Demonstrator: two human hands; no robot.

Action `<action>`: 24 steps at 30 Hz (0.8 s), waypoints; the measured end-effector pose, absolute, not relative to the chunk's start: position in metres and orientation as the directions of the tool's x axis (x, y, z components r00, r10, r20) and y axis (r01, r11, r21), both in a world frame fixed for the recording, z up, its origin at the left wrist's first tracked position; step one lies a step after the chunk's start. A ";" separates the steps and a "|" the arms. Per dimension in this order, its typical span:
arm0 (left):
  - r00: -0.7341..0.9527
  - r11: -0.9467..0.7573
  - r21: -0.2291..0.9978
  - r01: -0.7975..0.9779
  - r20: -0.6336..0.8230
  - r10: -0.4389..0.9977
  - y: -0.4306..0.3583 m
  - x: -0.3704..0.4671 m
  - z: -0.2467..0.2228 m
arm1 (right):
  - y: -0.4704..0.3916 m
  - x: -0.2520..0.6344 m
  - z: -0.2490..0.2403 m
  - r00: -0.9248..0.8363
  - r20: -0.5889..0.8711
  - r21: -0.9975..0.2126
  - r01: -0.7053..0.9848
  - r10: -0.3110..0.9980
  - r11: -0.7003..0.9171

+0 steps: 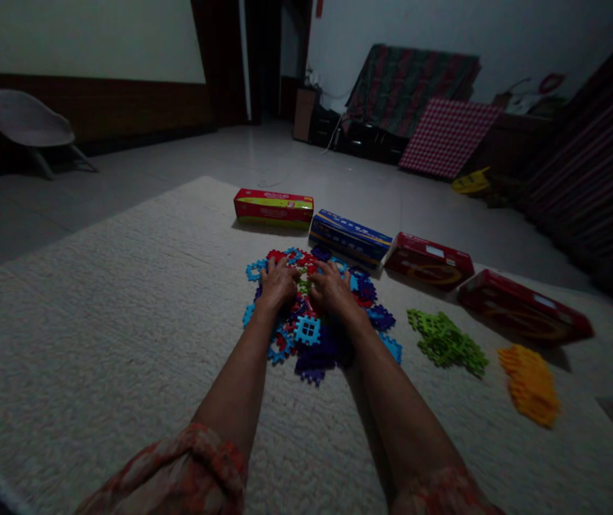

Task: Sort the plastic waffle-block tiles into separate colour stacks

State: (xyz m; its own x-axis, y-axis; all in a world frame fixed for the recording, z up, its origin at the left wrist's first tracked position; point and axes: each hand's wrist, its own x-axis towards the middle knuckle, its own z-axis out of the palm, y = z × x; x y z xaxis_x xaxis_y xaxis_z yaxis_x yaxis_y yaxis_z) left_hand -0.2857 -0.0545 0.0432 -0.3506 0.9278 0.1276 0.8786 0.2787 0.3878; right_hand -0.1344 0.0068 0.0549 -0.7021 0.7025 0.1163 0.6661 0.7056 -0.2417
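Note:
A mixed pile of plastic interlocking building pieces [307, 330], light blue, dark blue, purple and red with a little green, lies on the pale mat. On the pile's left side rests my left hand [279, 285], its fingers apart and touching pieces. My right hand [332, 287] is on the right side of the same pile, fingers also spread over the pieces. A few green bits show between the two hands. Neither hand visibly grips a piece; what lies under the palms is hidden. To the right sit a green heap of pieces [445, 342] and an orange heap of pieces [530, 385].
Beyond the pile stand a red-and-yellow box [274, 209], a blue box [351, 237] and two dark red boxes [428, 262], in a slanting row. The pale mat [124, 300] covers the tiled floor here. A chair [30, 125] stands far left.

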 end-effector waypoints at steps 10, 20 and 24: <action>-0.432 0.330 0.424 0.844 0.170 0.886 -0.052 -0.294 0.038 | 0.022 -0.160 0.079 -0.763 -0.153 -0.101 0.644 0.628 0.758; -0.462 0.354 0.463 0.812 0.142 0.875 -0.048 -0.297 0.037 | 0.032 -0.155 0.062 -0.823 -0.018 -0.180 0.561 0.568 0.808; -0.463 0.333 0.492 0.804 0.168 0.870 -0.046 -0.301 0.033 | 0.031 -0.149 0.055 -0.792 0.162 -0.248 0.545 0.588 0.801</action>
State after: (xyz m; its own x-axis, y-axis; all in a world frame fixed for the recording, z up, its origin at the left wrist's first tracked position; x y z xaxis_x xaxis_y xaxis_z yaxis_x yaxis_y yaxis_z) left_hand -0.3013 -0.0455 0.0333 -0.4631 0.8703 0.1680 0.8044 0.3331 0.4919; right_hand -0.1489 0.0308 0.0549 -0.7920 0.5885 0.1625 0.5446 0.8013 -0.2477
